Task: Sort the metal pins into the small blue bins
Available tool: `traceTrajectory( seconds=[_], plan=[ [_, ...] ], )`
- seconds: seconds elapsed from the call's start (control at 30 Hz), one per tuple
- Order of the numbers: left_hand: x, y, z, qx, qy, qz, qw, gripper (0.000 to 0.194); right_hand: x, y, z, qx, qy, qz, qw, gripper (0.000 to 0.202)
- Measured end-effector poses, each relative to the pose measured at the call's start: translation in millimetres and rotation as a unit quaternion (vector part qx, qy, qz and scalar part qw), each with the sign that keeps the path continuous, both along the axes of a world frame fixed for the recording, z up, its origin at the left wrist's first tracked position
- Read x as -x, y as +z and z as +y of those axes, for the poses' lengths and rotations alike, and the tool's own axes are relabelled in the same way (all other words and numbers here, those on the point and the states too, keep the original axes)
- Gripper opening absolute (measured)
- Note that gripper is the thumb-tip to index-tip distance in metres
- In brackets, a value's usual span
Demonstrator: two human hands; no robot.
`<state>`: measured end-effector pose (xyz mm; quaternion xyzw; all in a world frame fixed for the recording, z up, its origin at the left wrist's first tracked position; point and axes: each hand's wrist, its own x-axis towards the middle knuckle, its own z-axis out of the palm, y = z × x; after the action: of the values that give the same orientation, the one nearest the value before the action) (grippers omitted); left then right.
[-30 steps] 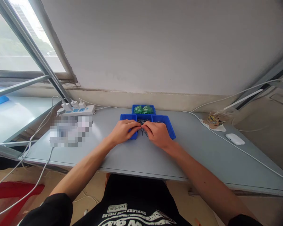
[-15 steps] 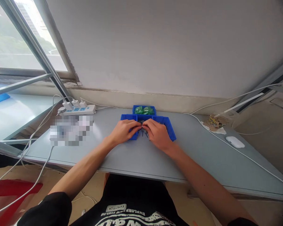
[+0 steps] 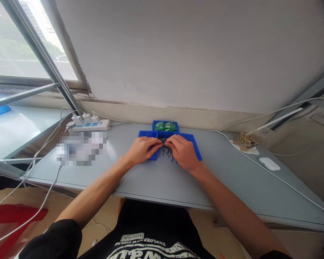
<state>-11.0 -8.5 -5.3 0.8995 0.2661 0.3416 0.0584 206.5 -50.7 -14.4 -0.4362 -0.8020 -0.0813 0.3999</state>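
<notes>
The fingers of the left hand and the right hand nearly meet, with both thumbs and forefingers drawn into a pinch; a glint of something slim shows between the tips, but whether either hand really grips a piece I cannot tell.

Take that meeting place as the clock's centre, with twelve towards the wall. Right beneath it lie the slender dark metallic pieces, a loose heap stretching from twelve down to about five o'clock. Their long axes run mostly near-to-far, the closer ends splayed out. The five o'clock end sits just beside the right hand, clearly the nearer of the two to those outlying pieces.

At nine to ten o'clock, behind the left fingers, is an open-topped blue plastic compartment; at two to three, partly hidden by the right hand, a wider blue plastic tray. At twelve stands a small blue plastic box containing green packets.

Further across the grey flat-topped desk, a white rectangular power strip lies towards ten o'clock, and a white rounded case between three and four, well apart from the hands.
</notes>
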Motion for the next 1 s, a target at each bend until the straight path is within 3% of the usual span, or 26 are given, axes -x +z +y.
traceTrajectory(
  seconds=[0.27,0.57,0.77,1.0],
  plan=[
    [-1,1.5,-2,0.005,0.033,-0.036,0.999,0.024,-7,3.3,5,-0.052,0.029,0.042,0.997,0.019],
    [0,2.6,-4,0.019,0.024,-0.048,0.998,0.022,-13,7.0,4,-0.074,0.004,0.121,0.99,0.019],
    [1,2.7,-3,0.022,0.028,-0.048,0.998,0.022,-10,6.0,3,-0.063,0.038,0.043,0.996,0.015],
    [0,3.3,-4,0.008,0.025,-0.042,0.999,0.021,-11,2.6,5,-0.075,-0.016,0.071,0.995,0.022]
  ],
)
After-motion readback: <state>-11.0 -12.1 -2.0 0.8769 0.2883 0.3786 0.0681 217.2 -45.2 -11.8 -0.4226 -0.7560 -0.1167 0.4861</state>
